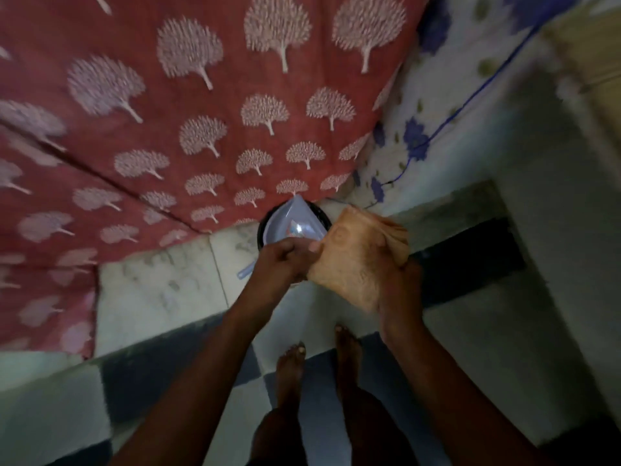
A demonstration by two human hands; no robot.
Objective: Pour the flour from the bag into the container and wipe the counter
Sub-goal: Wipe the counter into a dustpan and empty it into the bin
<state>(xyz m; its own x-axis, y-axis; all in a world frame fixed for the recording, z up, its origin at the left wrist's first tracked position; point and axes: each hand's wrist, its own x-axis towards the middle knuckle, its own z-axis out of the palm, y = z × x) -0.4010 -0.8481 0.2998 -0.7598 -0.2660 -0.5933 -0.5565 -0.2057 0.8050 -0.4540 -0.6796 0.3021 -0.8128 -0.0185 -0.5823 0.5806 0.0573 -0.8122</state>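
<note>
Left hand: your left hand sat just left of frame centre, fingers curled shut on the left edge of the bag, thumb lying across its top corner.
Right hand: your right hand was right of centre, wrapped round the lower right side of the bag, fingers closed on its bunched end.
Bag: the tan bag was held between both of your hands, off the counter and tilted, its crumpled end pointing to the upper right. Motion blur hid whether its mouth was open.
Container: a dark round container stood on the counter just above your left hand, at the centre of the frame. A pale bluish, pointed plastic piece sat in or over it; which, you could not tell from this view.
Counter: the pale, stained counter ran across the middle left of the frame. A small blue object lay on it just left of your left wrist, too blurred to name.
Cloth: a red cloth with a pale tree print filled the upper left and centre.
Floor: your bare feet stood on checked tiles at the lower centre.
</note>
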